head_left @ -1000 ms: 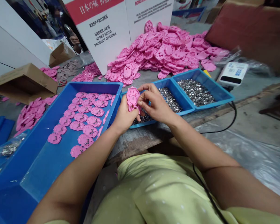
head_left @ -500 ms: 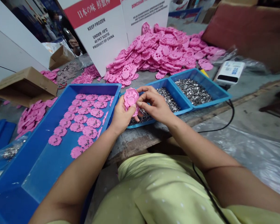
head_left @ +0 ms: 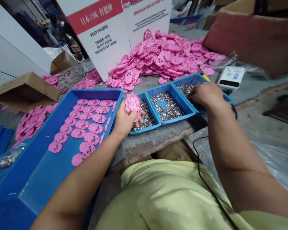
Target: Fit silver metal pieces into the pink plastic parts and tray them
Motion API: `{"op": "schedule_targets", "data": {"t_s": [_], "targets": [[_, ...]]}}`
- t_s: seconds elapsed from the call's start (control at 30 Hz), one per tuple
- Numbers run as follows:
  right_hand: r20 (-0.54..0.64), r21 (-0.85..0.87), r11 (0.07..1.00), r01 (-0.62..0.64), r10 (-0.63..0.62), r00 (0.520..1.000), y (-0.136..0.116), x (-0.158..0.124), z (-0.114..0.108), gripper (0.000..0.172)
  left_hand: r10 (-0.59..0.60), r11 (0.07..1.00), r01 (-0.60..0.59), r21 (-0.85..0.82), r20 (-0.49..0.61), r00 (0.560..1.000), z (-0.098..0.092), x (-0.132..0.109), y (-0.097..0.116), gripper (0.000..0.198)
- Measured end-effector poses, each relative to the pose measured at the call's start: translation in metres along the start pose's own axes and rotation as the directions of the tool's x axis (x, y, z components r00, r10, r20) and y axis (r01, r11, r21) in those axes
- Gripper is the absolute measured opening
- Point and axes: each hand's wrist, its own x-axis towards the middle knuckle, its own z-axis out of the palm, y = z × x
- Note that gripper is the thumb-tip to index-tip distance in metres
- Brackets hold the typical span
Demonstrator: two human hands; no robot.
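My left hand [head_left: 124,121] is closed round a pink paw-shaped plastic piece [head_left: 132,104], held upright over the nearest of three small blue bins [head_left: 144,129]. My right hand [head_left: 205,95] reaches down into the rightmost small bin [head_left: 194,80], fingers curled among the small silver metal parts; whether they grip any is hidden. The middle bin [head_left: 166,107] also holds silver parts. To the left, a big blue tray [head_left: 48,172] carries rows of several finished pink pieces [head_left: 85,119].
A large heap of pink pieces [head_left: 165,59] lies at the back before a white carton [head_left: 105,32]. Brown boxes [head_left: 26,91] and more pink pieces sit left. A white device [head_left: 231,77] with a black cable is right. Another person's hand [head_left: 75,48] shows behind.
My right hand has left the pink piece and swung right into the far bin. The left hand keeps the piece, turned slightly.
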Motion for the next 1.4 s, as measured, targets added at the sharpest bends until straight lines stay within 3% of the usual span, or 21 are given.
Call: {"op": "schedule_targets", "data": {"t_s": [0.07,0.23,0.37,0.57,0.7,0.8,0.97,1.13,1.4], "targets": [[0.02,-0.019,1.0,-0.006,0.006,1.0,-0.003,-0.003,0.001,0.045,-0.015,1.0,0.015,-0.022,0.012,1.0,0.0,0.0,-0.001,0.037],[-0.106,0.034,0.997,-0.066,0.069,0.992,-0.006,-0.004,0.002,0.038,-0.048,0.998,0.048,-0.045,0.009,0.999,-0.002,-0.001,-0.002,0.04],[-0.006,0.084,0.996,-0.022,0.023,1.0,-0.002,0.001,0.006,0.027,-0.053,0.997,0.053,-0.048,0.001,0.999,-0.003,-0.001,0.0,0.04],[-0.013,-0.037,0.999,-0.012,0.011,1.0,-0.004,-0.002,0.005,0.005,-0.049,0.997,0.049,-0.055,-0.005,0.999,-0.003,0.001,0.002,0.038],[0.016,-0.204,0.979,0.011,-0.007,1.0,-0.006,-0.005,0.001,0.026,-0.052,0.998,0.051,-0.046,-0.014,0.999,-0.005,0.001,0.001,0.038],[0.007,-0.223,0.975,0.001,0.001,1.0,-0.007,-0.006,0.0,0.028,-0.046,0.998,0.045,-0.047,-0.014,0.999,-0.005,0.001,0.001,0.037],[-0.035,-0.172,0.985,0.004,-0.011,0.999,-0.005,-0.004,0.002,0.029,-0.037,0.998,0.036,-0.052,-0.011,0.999,-0.004,0.001,0.001,0.038],[-0.074,-0.067,0.998,0.009,-0.013,0.997,-0.001,-0.005,0.001,0.017,-0.036,0.998,0.035,-0.044,-0.013,0.999,-0.005,0.002,0.001,0.038],[-0.104,0.086,0.995,-0.042,0.051,0.993,-0.007,-0.01,-0.007,0.024,-0.035,0.999,0.034,-0.03,-0.008,0.999,-0.006,0.002,-0.001,0.039]]}}
